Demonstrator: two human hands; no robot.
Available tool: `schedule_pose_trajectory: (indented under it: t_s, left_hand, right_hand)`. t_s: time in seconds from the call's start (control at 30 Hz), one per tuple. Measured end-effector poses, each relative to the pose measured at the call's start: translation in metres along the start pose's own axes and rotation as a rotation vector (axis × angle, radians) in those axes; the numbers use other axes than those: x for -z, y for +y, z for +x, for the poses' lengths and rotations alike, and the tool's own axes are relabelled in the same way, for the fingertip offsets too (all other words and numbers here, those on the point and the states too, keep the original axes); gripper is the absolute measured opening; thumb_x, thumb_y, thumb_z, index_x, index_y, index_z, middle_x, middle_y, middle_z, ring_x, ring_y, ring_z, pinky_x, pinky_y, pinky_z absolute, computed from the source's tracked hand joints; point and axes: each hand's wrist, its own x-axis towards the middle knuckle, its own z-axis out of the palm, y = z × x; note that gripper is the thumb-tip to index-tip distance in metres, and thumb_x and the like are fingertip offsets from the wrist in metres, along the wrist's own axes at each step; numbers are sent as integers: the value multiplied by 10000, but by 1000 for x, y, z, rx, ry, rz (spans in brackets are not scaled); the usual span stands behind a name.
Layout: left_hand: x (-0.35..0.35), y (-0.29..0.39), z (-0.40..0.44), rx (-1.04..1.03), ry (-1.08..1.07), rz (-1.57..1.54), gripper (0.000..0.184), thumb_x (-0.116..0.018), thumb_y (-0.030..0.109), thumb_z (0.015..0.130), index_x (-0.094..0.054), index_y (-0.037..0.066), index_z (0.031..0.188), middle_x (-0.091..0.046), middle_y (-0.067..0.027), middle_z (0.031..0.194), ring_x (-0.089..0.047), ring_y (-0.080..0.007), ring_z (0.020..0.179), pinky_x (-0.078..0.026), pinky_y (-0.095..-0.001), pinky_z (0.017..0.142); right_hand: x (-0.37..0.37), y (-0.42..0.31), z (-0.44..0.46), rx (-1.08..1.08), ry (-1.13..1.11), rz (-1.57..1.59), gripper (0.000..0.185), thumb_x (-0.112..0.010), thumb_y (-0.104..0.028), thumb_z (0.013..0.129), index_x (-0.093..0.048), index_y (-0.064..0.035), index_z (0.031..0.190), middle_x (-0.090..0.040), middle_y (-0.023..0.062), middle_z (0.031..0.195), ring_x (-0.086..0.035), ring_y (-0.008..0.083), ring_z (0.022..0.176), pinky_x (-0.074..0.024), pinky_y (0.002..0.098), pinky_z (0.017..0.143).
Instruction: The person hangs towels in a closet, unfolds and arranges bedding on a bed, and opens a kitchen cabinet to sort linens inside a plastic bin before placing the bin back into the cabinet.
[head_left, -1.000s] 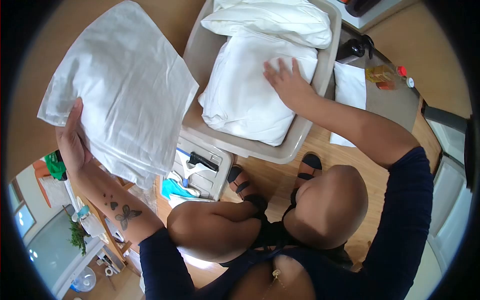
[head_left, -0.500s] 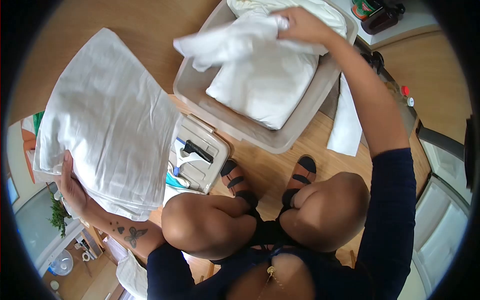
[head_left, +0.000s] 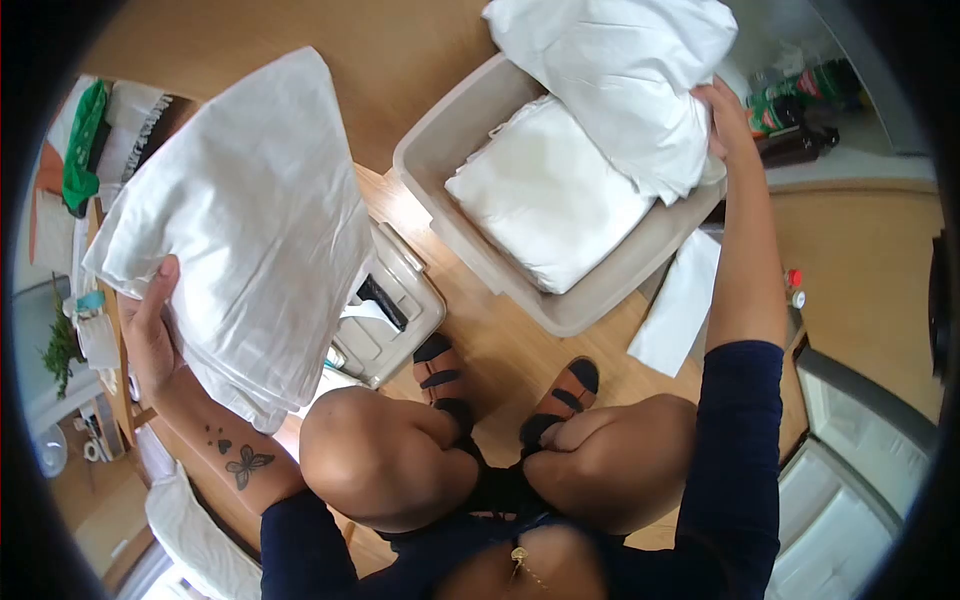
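A folded white cloth (head_left: 260, 190) hangs at the left, its near edge pinched between the thumb and fingers of my left hand (head_left: 150, 325). At the upper right, my right hand (head_left: 727, 125) grips the side of another white cloth (head_left: 620, 80), bunched and partly folded. That second cloth lies across the back right of a beige plastic bin (head_left: 468, 262). Inside the bin rests a folded white cloth (head_left: 550, 195), partly covered by the one in my right hand. Some of my right fingers are hidden behind the fabric.
A grey-beige lid (head_left: 415, 310) lies on the wooden floor (head_left: 475, 310), with a black-and-white object (head_left: 382, 302) on it. A white strip (head_left: 680, 305) sits right of the bin. Bottles (head_left: 800, 100) stand on a shelf at the upper right. My feet are before the bin.
My right hand has moved right, and its cloth now spreads over the bin's back right, exposing more of the folded cloth inside. My left hand still holds its cloth. The view has shifted.
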Motion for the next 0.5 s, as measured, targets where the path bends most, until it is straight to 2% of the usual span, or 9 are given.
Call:
schedule_pose_trajectory:
  t_s: [0.13, 0.23, 0.3, 0.37, 0.43, 0.5]
  left_hand:
    - [7, -28, -8, 84, -57, -12, 449, -618, 55, 756, -462, -58, 1162, -544, -105, 1124, -506, -177, 1021, -349, -275, 902]
    - [19, -45, -15, 118, -40, 16, 427, -618, 56, 757, -478, -59, 1144, -548, -103, 1117, -505, -170, 1019, -348, -275, 904]
    - [24, -51, -19, 135, -10, 12, 423, -621, 55, 755, -485, -58, 1139, -548, -99, 1116, -510, -168, 1011, -351, -275, 901]
    - [29, -54, -23, 95, 0, 93, 414, -621, 52, 757, -488, -55, 1135, -552, -91, 1106, -516, -163, 999, -357, -276, 898]
    - [39, -53, -25, 137, 40, 139, 405, -626, 52, 754, -497, -47, 1125, -567, -80, 1075, -521, -153, 994, -360, -273, 899]
    - [44, -54, -24, 90, 61, 129, 389, -623, 68, 767, -506, -37, 1123, -567, -71, 1085, -518, -147, 1001, -358, -261, 893]
  right_hand:
    - [5, 1, -1, -75, 65, 154, 402, -518, -53, 715, -474, 46, 1102, -556, 137, 1055, -546, 219, 972, -419, 320, 880]
    - [6, 6, 2, -73, 104, 101, 422, -503, -88, 726, -465, 10, 1135, -542, 117, 1082, -521, 233, 1002, -404, 345, 906]
    - [9, 9, 3, -66, 105, 91, 382, -501, -86, 726, -490, 0, 1098, -548, 103, 1058, -529, 227, 970, -410, 346, 899]
    - [21, 18, 9, -106, 125, 198, 251, -530, -71, 705, -533, -6, 947, -579, 108, 964, -555, 218, 913, -430, 339, 865]
    - [34, 24, 11, -196, 174, 175, 206, -547, -91, 710, -544, -26, 905, -580, 91, 928, -555, 212, 897, -438, 347, 855]
    - [44, 31, 13, -144, 141, 195, 205, -558, -108, 716, -547, -34, 907, -580, 89, 916, -557, 212, 892, -443, 356, 850]
